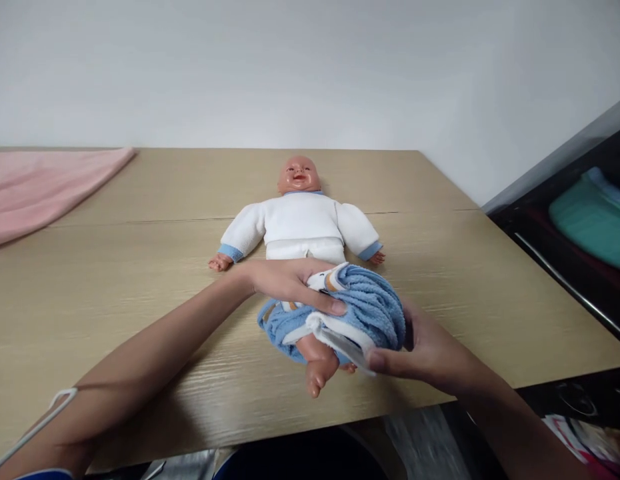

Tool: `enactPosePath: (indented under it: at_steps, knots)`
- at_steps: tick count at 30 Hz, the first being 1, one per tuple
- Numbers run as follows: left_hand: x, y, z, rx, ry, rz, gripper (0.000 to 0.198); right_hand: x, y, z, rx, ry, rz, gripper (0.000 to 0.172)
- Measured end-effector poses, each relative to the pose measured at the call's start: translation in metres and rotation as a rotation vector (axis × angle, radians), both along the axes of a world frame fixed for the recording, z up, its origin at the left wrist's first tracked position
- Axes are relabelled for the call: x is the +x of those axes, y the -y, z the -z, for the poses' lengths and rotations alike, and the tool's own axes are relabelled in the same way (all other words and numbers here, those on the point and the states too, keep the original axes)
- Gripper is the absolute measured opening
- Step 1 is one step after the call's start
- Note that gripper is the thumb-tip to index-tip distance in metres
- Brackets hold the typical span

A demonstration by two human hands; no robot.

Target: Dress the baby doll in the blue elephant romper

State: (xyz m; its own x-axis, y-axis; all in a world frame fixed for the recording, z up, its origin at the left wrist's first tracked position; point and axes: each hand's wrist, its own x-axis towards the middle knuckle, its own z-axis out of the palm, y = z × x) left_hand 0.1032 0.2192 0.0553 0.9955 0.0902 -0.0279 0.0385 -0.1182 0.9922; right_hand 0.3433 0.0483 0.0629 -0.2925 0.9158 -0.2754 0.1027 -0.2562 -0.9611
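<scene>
A baby doll (304, 219) lies on its back on the table, head toward the wall, in a white long-sleeved top with blue cuffs. Bunched around its legs is a blue terry-cloth garment (375, 303) with white trim and a small printed pattern. One bare doll foot (323, 373) pokes out through an opening; the other barely shows. Lying across the upper part of the cloth, my left hand (295, 283) grips it, its thumb on the folds and its other fingers mostly hidden. My right hand (420, 350) is closed on the garment's right side, thumb against the white edge.
The wooden table (165, 247) meets a pale wall (270, 73) at the back. A pink cloth (45, 187) is spread at the far left. Beyond the right edge are a dark surface and a green item (590, 220). A white cord (35, 427) hangs near my left forearm.
</scene>
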Motion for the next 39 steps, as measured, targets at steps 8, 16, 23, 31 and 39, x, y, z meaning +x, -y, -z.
enactPosePath:
  at_steps: [8,16,23,31,39]
  knots:
    - [0.005,0.019,-0.019,-0.229,-0.093,0.268,0.046,-0.008,0.014,-0.009,0.015,0.170,0.009,0.046]
    - [0.014,0.028,-0.016,-0.041,0.019,0.067,0.023,-0.003,0.013,0.004,0.035,0.087,0.148,0.058]
    - [0.013,0.033,-0.015,0.274,-0.076,-0.118,0.025,-0.016,0.024,0.008,0.304,0.417,0.277,0.050]
    - [0.017,0.054,-0.019,0.516,-0.292,-0.313,0.029,-0.011,0.020,0.011,0.396,0.857,0.294,0.032]
    - [0.022,0.066,-0.023,0.702,-0.478,-0.293,0.034,-0.023,0.023,-0.001,0.188,0.671,0.190,0.032]
